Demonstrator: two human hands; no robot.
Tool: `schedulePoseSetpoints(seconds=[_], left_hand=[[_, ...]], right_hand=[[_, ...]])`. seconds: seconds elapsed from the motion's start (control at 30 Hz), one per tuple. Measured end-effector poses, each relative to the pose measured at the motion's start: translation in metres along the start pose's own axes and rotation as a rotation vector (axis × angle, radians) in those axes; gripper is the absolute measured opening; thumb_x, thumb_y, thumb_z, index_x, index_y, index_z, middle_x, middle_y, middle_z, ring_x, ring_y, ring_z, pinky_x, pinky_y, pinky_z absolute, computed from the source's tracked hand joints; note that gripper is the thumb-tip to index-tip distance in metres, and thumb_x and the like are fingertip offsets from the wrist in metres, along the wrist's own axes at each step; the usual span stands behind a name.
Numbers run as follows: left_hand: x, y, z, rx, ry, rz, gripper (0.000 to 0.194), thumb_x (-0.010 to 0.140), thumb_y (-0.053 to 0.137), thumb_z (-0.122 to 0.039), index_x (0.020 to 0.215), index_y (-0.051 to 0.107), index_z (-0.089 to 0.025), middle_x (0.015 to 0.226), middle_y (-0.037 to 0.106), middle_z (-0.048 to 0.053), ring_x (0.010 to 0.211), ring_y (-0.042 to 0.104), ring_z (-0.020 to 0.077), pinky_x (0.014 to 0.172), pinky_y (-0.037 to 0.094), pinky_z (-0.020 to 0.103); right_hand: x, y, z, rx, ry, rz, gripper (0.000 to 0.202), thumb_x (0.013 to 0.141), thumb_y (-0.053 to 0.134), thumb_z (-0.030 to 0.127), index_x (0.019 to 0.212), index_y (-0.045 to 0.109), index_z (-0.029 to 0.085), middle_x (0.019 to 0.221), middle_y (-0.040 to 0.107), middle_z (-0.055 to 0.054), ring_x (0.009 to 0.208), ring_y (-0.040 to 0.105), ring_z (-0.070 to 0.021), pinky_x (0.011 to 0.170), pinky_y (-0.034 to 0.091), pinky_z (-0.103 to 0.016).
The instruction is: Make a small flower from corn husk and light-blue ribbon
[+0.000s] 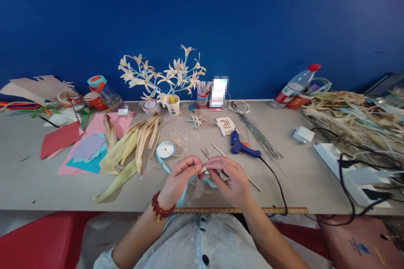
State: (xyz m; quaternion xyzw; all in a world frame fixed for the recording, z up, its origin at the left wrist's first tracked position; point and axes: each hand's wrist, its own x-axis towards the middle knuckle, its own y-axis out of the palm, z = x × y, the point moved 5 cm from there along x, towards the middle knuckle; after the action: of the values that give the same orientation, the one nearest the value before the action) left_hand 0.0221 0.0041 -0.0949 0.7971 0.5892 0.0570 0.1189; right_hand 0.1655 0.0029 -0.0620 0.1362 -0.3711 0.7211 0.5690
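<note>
My left hand (186, 174), with a red bead bracelet (161, 207) at its wrist, pinches a small pale strip (203, 170), which looks like corn husk. Fingertips of my right hand (232, 178) close on the same piece from the other side. Below and around both hands runs light blue ribbon (182, 195), leading from a white spool (165, 150). Scissors (205, 152) lie just beyond my fingers, partly hidden by them. A thin stick (254, 184) shows at the right of my right hand. A single husk flower (197, 122) lies farther back.
Dried husks (135, 143) and coloured paper (85, 147) lie to the left. A blue glue gun (243, 147) with a trailing cord and wires (260, 134) lie right. A power strip (337, 172) is far right. Husk flowers stand in a cup (172, 106) before the blue wall.
</note>
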Motion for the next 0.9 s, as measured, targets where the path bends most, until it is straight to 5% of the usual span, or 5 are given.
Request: schedulePoseSetpoints(seconds=[0.17,0.27,0.67,0.9], left_hand=[[-0.010,0.003,-0.024,0.568,0.442,-0.124,0.013,0.084,0.057,-0.021,0.097,0.059,-0.018,0.087,0.060,0.005,0.082,0.055,0.0188,0.077,0.043,0.032],[-0.014,0.010,-0.029,0.849,0.593,-0.160,0.013,0.081,0.057,-0.014,0.094,0.058,-0.019,0.084,0.062,0.006,0.082,0.055,0.0200,0.078,0.044,0.035],[-0.014,0.013,-0.029,0.959,0.677,-0.240,0.013,0.079,0.055,-0.009,0.084,0.059,-0.020,0.077,0.065,0.005,0.075,0.058,0.0191,0.073,0.047,0.035],[-0.017,-0.008,-0.027,0.952,0.686,-0.398,0.016,0.079,0.054,-0.009,0.088,0.059,-0.021,0.081,0.065,0.005,0.081,0.060,0.0200,0.078,0.048,0.036]], right_hand=[[-0.001,0.000,0.001,-0.035,0.025,-0.029,0.024,0.084,0.058,0.005,0.099,0.061,0.023,0.086,0.068,-0.006,0.082,0.065,-0.0189,0.074,0.054,-0.033],[-0.002,0.002,0.001,-0.068,0.060,-0.012,0.020,0.085,0.057,0.008,0.097,0.060,0.024,0.086,0.067,-0.007,0.081,0.064,-0.0202,0.072,0.053,-0.034],[-0.006,0.008,0.002,-0.133,0.114,0.001,0.015,0.084,0.056,0.009,0.088,0.055,0.023,0.078,0.060,-0.003,0.068,0.057,-0.0156,0.062,0.048,-0.028],[-0.007,0.002,-0.003,-0.111,0.199,-0.076,0.013,0.082,0.055,0.011,0.079,0.052,0.023,0.071,0.056,-0.001,0.063,0.055,-0.0151,0.059,0.045,-0.027]])
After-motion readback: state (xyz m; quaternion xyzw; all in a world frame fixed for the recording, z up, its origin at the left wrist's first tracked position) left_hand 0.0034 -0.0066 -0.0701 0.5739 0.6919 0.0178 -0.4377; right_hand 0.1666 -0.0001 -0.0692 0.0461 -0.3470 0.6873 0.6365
